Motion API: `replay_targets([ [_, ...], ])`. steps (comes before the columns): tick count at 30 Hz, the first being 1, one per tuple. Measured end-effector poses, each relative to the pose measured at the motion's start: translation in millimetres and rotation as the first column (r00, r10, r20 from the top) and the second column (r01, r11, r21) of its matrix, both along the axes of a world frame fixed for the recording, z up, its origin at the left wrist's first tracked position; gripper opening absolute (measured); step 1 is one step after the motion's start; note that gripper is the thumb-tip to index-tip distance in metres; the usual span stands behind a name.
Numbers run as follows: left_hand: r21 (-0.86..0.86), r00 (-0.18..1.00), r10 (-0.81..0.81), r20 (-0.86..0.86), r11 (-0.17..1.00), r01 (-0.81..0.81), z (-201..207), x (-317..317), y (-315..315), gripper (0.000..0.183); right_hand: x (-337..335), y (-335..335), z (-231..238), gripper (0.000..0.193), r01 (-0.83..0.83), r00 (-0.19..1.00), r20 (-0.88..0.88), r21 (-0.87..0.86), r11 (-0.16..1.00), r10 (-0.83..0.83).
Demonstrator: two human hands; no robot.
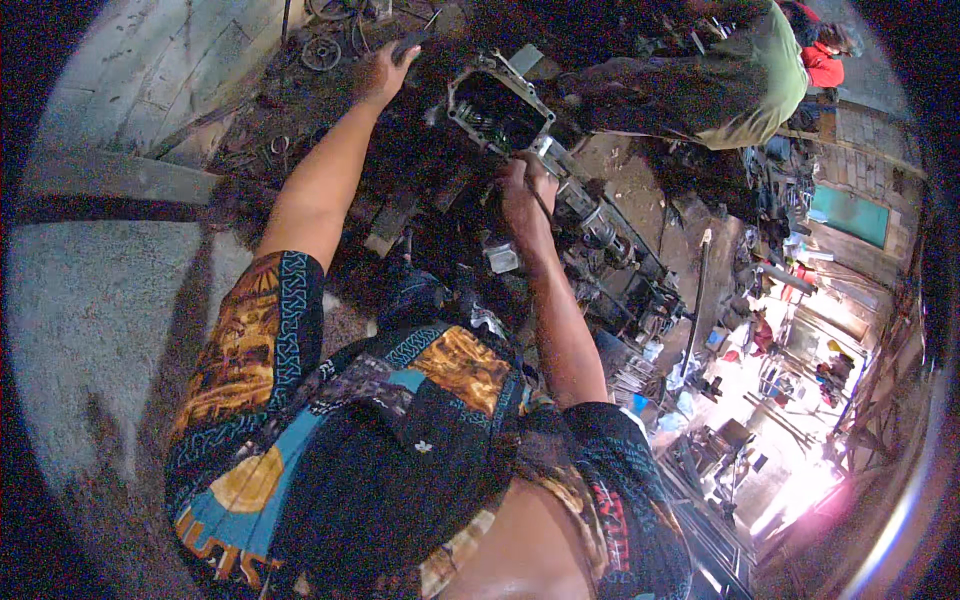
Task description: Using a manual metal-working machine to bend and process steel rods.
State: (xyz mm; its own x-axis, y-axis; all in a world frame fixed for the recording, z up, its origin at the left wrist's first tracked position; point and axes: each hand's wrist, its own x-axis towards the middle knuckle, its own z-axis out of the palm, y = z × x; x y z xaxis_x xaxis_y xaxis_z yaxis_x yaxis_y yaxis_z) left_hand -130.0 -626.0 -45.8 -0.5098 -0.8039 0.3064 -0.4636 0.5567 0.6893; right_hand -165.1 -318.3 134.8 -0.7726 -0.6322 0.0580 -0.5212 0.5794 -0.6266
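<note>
My left hand (381,78) is stretched out to the far left, its fingers closed round a dark-handled tool (408,45). A thin shiny shaft seems to stick out beyond it, though its kind is too dim to tell. Ahead and right of centre lies an open metal housing (549,117), a frame-like casing with dark machine parts inside. My right hand (527,190) is at its near edge, fingers bent closed. A thin dark strip crosses that hand; what the fingers grip is hidden.
A long metal machine assembly (605,230) runs from the housing toward the lower right. Another person in a green shirt (765,85) bends over at the far right. A small pale box (502,257) sits by my right forearm. Wheel-like parts (321,54) lie far left.
</note>
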Motion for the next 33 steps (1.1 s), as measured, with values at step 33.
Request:
replay_targets([
  [33, 0.102, 0.990, 0.020, 0.137, 0.994, -0.034, -12.6, -3.4, -6.3, 0.066, 9.9, 16.2, 1.2, 0.026, 0.018, 1.000, 0.000, -0.167, 0.986, -0.018],
])
